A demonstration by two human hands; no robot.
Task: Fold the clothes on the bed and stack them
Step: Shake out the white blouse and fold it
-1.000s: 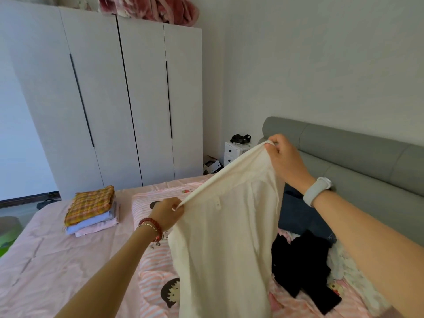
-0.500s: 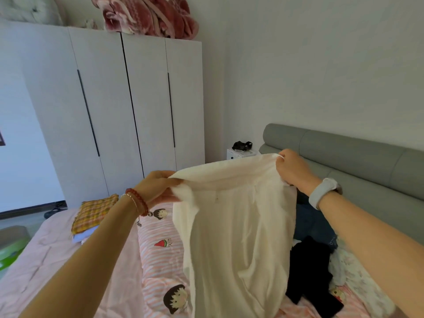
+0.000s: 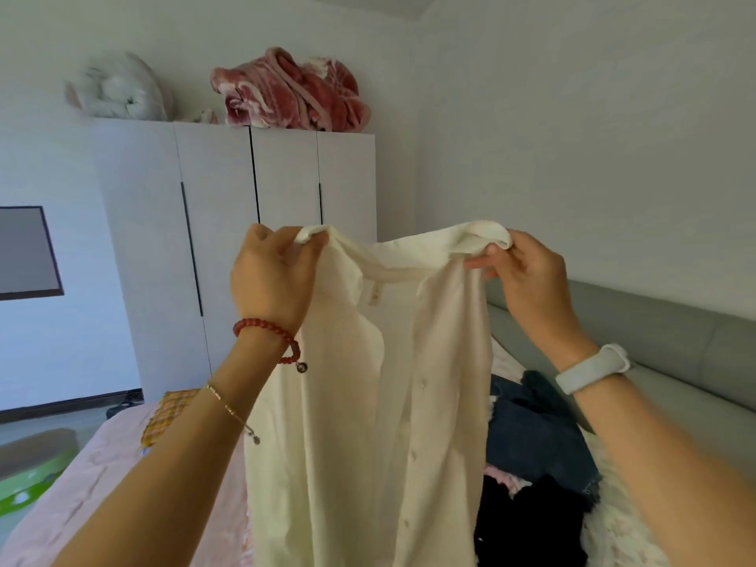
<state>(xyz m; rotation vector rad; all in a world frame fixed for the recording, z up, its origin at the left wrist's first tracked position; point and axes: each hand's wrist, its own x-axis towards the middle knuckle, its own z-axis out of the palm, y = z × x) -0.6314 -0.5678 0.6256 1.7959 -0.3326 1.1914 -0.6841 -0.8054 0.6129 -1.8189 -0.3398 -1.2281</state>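
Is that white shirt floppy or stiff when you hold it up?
Probably floppy: the white shirt hangs limp and creased below the left hand and right hand. Likely light, since fingertip pinches at its top edge hold it. It would probably crumple if dropped.

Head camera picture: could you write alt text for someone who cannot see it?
Two hands hold up a cream button shirt by its shoulders, left hand and right hand each gripping a corner. Behind it are a bed with dark clothes and a white wardrobe.
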